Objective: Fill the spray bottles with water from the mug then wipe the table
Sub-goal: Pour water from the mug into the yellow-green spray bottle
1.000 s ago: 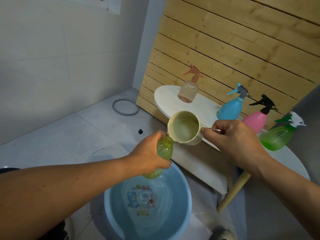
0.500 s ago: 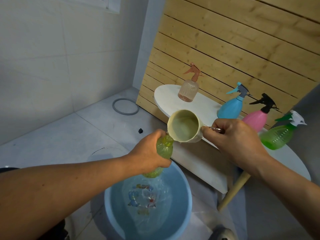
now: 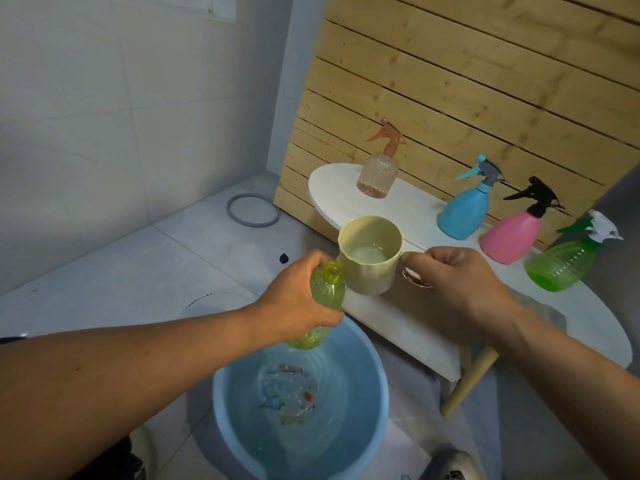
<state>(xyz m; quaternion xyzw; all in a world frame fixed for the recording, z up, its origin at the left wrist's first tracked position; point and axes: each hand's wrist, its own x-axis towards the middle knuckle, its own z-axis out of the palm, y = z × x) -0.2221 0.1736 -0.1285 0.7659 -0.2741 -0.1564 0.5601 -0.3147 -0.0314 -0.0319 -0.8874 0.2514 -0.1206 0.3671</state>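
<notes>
Pale floor tiles, a white wall and a slatted wooden panel frame the head view, where a white oval table (image 3: 408, 216) carries four capped spray bottles: a ribbed peach one (image 3: 378, 174), a blue one (image 3: 464, 211), a pink one (image 3: 510, 237) and a leaning green one (image 3: 561, 265). An uncapped yellow-green plastic bottle (image 3: 327, 289) is gripped around its shoulder by the left hand (image 3: 298, 299), over a round blue plastic basin (image 3: 375, 386) holding water. A cream plastic mug (image 3: 370, 254) is held by its handle in the closed right hand (image 3: 460, 282), its side just beside the bottle's open neck, a little water left inside. Spillage is judged likely if the mug is tipped again off-centre, since the neck is narrow and the rim wide; the basin would catch most of it. Compared with a second ago, the mug has been brought back upright from its pouring tilt against the neck.
</notes>
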